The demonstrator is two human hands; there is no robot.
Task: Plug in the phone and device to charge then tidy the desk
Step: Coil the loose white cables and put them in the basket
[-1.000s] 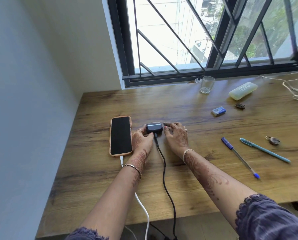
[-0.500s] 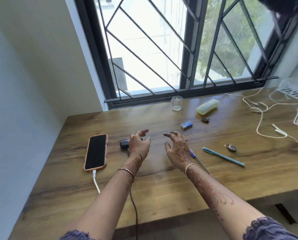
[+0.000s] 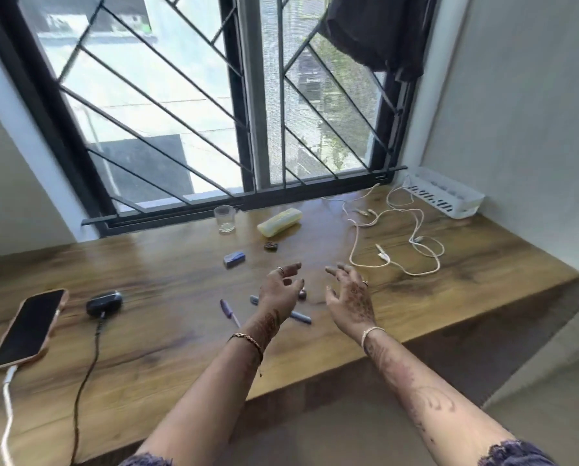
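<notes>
Phone (image 3: pixel 29 327) and small dark case (image 3: pixel 104 302), probably earbuds, lie far left, both cabled. Left hand (image 3: pixel 279 290) and right hand (image 3: pixel 348 297) hover empty, fingers loosely spread, above purple pen (image 3: pixel 229 311), blue pen (image 3: pixel 300 317). Gather both parallel.

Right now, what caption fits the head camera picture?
Phone and device plugged in; left hand and right hand hover open above the desk.

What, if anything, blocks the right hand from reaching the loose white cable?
Probably nothing, so yes: the right hand hovers open just short of the white cable, with only bare desk between them.
</notes>
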